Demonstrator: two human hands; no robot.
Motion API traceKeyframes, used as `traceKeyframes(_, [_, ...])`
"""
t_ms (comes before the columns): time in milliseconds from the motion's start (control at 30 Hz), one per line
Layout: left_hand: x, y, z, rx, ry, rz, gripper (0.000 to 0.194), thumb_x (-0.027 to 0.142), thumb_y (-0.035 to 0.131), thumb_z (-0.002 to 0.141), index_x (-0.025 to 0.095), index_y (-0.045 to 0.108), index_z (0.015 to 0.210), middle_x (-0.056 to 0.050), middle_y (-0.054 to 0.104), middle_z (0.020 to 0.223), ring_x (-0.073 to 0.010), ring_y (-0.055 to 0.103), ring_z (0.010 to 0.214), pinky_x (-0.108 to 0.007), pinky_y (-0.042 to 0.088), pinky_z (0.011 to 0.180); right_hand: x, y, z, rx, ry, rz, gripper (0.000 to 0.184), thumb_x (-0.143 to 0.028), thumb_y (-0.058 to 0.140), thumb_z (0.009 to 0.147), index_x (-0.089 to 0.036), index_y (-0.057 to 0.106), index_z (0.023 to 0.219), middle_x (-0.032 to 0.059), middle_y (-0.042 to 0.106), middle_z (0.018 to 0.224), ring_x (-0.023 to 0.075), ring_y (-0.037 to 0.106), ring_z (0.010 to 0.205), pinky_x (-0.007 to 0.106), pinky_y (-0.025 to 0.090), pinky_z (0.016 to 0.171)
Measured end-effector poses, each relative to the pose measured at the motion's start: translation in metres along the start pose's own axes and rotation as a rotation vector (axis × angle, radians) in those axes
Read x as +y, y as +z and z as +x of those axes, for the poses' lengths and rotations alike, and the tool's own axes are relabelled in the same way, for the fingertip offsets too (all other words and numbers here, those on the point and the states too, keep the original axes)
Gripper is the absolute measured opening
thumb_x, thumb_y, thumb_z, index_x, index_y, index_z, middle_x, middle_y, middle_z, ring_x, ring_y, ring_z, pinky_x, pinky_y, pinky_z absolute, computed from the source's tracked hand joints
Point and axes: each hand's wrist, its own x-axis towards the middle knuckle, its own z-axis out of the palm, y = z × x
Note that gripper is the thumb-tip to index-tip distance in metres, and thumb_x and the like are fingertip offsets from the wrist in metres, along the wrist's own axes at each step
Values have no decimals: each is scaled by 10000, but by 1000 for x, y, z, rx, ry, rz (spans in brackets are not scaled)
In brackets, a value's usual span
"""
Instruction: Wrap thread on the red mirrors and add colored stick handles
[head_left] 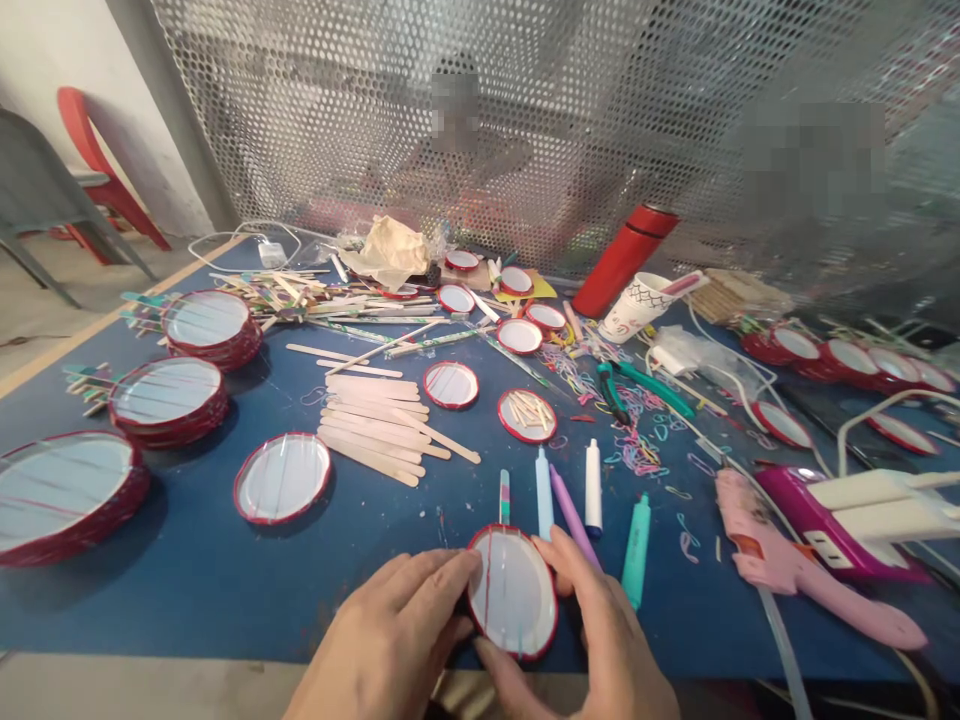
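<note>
Clearly, in the head view, both bare hands are busy with one red-rimmed lid, which sits at the lower middle of the frame, pale face up. The left hand grasps its left edge with the fingers pressed to the rim; the right hand pinches it between a thumb at the bottom edge and a finger at the upper right. A colour-banded stick projects from the top of the rim, toward the upper frame, and a dark red strand runs lengthwise across the face, left of centre, with fainter strands farther right.

Handling it well, I judge, means pressing on the rim alone, since a fingertip on the face could push the strands out of line. One hand had best brace the lid while the other makes any small adjustment, with the stick pointing straight away from the body. The strands look thin and stretched, so slow, even pressure seems safer than a tug.

Elbow room matters too: the light blue marker and purple marker lie just beyond the right hand's fingers, the teal marker to their right, and a pink glue gun at the lower right of the frame.
</note>
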Motion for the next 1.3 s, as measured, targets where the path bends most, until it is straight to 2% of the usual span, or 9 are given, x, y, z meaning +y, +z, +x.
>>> traceKeyframes(267, [2,1,1,-68,-51,4,410,288,359,1107,126,736,1088,-129,820,967,-205,823,814,-230,672,711,0,2,1,-8,-47,-70,640,-439,600,929,-136,458,1474,156,734,1172,318,733,1051,422,636,790])
traceKeyframes(533, [3,2,0,-83,-67,1,375,235,392,1084,126,751,1084,-130,818,998,-221,823,839,-260,682,718,-6,-1,7,-40,-77,-169,625,-482,517,988,-117,434,1487,163,735,1178,316,728,1054,420,635,791])
traceKeyframes(700, [2,3,-1,-74,-53,-6,342,163,409,1054,116,744,1103,-136,819,1010,-237,823,843,-296,690,724,6,-4,11,-87,-245,-267,697,-505,559,964,-77,424,1496,176,747,1140,325,746,973,430,636,750])
traceKeyframes(833, [2,1,-1,-101,-72,-14,341,65,422,998,117,743,1101,-134,817,1014,-240,820,853,-309,692,732,14,-6,13,-146,-285,-327,744,-541,615,931,-78,438,1486,189,749,1159,342,751,971,444,633,723])
traceKeyframes(1000, [3,0,0,-126,-86,-33,351,-1,449,938,116,745,1087,-140,813,1034,-245,817,849,-334,695,741,9,-10,19,-196,-295,-348,686,-526,624,933,-105,467,1452,156,762,1142,314,759,964,413,628,735])
traceKeyframes(1200, [4,3,-1,-178,-156,-39,286,-25,575,878,152,745,1025,-108,803,1032,-241,796,827,-336,688,729,-7,-11,27,-106,-253,-367,533,-476,518,969,-110,517,1356,161,772,1035,325,765,884,414,589,648])
traceKeyframes(1300, [5,2,0,-209,-187,-45,272,-23,565,885,168,743,963,-94,795,1044,-222,786,828,-312,676,741,-11,-11,29,-126,-246,-362,533,-437,569,929,-113,516,1350,163,768,1049,333,761,899,416,579,648])
